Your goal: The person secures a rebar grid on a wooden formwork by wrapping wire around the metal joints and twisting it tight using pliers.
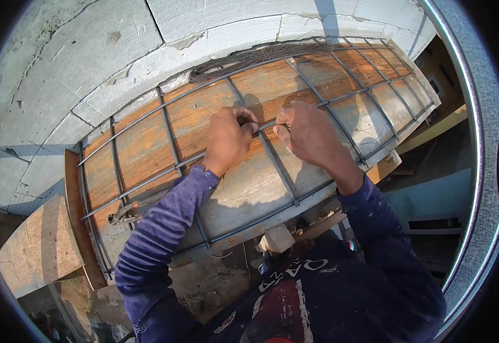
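My left hand [230,137] is closed in a pinch beside a crossing of the steel rebar grid [276,168]. On the other side of the same crossing, my right hand [312,134] pinches too, its fingertips close to the bar. What little shows between the fingers looks like thin tie wire [271,127]; the fingers hide most of it. The grid's bars lie over a long wooden form board [232,197]. Pincers [125,214] with reddish handles rest on the grid, left of my left forearm.
A bundle of thin dark wire [249,62] lies along the board's far edge, against a white block wall [215,28]. An upright plank [81,228] closes the left end. A metal frame [469,91] curves along the right, and a wood block [278,239] juts out near my body.
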`<state>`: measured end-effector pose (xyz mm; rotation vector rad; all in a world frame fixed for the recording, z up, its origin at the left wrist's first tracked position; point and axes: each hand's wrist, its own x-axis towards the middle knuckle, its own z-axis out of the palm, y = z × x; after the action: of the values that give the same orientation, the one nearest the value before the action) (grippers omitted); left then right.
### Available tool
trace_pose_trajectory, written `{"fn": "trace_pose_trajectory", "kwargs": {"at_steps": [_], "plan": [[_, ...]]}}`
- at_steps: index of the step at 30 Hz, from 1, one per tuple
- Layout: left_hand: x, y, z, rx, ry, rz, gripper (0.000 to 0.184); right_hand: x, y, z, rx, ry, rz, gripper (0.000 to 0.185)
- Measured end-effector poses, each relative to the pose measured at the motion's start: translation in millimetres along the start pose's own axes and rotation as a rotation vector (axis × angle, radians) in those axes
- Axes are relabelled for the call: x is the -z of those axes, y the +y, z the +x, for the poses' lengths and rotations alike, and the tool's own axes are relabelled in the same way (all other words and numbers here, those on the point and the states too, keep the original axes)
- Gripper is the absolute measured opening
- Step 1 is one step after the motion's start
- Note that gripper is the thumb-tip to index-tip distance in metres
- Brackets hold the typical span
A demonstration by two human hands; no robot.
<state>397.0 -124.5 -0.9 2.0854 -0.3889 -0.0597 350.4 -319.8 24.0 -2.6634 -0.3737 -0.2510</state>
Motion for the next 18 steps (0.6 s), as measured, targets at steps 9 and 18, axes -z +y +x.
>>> {"fn": "trace_pose_trajectory", "kwargs": {"at_steps": [9,18], "plan": [[-15,7,-15,0.058,0.194,-0.111,0.02,5,-24,10,0.172,0.089,-0.111,0.014],[-13,-2,-22,-0.157,0.175,-0.101,0.027,12,-35,39,0.461,-0.062,-0.364,0.01]]}}
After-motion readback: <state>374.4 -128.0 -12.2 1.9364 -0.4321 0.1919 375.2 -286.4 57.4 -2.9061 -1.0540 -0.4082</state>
